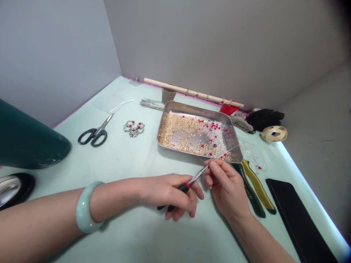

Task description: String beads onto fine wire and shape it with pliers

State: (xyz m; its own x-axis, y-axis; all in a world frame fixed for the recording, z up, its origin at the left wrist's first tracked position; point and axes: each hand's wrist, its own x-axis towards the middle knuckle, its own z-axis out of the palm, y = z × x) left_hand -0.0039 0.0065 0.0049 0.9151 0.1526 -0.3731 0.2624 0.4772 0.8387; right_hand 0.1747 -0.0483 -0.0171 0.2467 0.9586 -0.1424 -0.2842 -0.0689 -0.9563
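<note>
My left hand (167, 191), with a pale green bangle (88, 207) on its wrist, is closed around a pair of small pliers (196, 176) with dark, red-banded handles. The pliers' narrow tips reach the fingertips of my right hand (229, 188). There my right thumb and forefinger pinch a thin wire (229, 151), which sticks out up and to the right over the tray's near corner. What the tips grip is too small to tell. Just beyond both hands, a metal tray (178, 152) holds gold beads (175, 126), with clear and red beads on its right side.
Scissors (98, 132) and a beaded wire piece (133, 128) lie left of the tray. Behind it are cut wires (151, 105) and a wooden rod (175, 88) across two cups. Green-yellow pliers (256, 186) and a black case (296, 219) lie right. A dark green cylinder (30, 138) stands left.
</note>
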